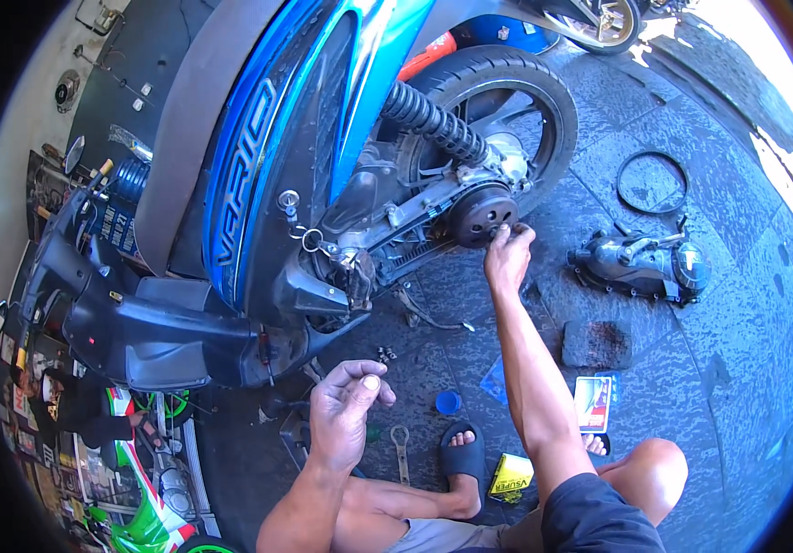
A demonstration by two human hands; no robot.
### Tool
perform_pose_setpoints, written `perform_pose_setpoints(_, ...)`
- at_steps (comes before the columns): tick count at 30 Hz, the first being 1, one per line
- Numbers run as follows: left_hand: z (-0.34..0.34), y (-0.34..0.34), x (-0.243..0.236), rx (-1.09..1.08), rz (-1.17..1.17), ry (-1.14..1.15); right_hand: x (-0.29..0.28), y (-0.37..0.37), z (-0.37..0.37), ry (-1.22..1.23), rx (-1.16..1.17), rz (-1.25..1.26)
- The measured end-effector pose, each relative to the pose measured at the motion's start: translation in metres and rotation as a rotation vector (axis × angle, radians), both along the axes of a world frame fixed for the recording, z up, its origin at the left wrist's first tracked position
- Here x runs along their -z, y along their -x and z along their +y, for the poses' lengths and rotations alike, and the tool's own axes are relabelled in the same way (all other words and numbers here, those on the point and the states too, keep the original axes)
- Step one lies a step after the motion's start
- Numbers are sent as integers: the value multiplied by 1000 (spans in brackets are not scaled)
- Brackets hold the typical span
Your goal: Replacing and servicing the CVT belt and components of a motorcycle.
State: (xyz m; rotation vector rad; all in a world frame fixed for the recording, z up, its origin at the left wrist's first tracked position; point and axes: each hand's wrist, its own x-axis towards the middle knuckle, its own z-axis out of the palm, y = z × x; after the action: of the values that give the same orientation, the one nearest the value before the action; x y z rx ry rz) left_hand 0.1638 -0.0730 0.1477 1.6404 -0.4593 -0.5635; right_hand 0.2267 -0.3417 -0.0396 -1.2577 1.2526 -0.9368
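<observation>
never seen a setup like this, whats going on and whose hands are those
There is no robot: these are a person's bare hands, filmed by a wide fisheye camera on their head, looking down, so edges bend. The right hand touches the face of a round dark drum beside the rear wheel of a blue scooter. The left hand is raised and half curled; a small dark item shows by it, perhaps held. On the dark floor lie a black loop, a dark casing and a wrench.
</observation>
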Motion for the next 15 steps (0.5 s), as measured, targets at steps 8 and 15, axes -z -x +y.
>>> perform_pose_setpoints(8,0,2,2,-8,-14,-16,3,-1,5,152,-8,13)
perform_pose_setpoints(15,-1,7,-2,32,-51,-56,-4,1,7,167,-9,63)
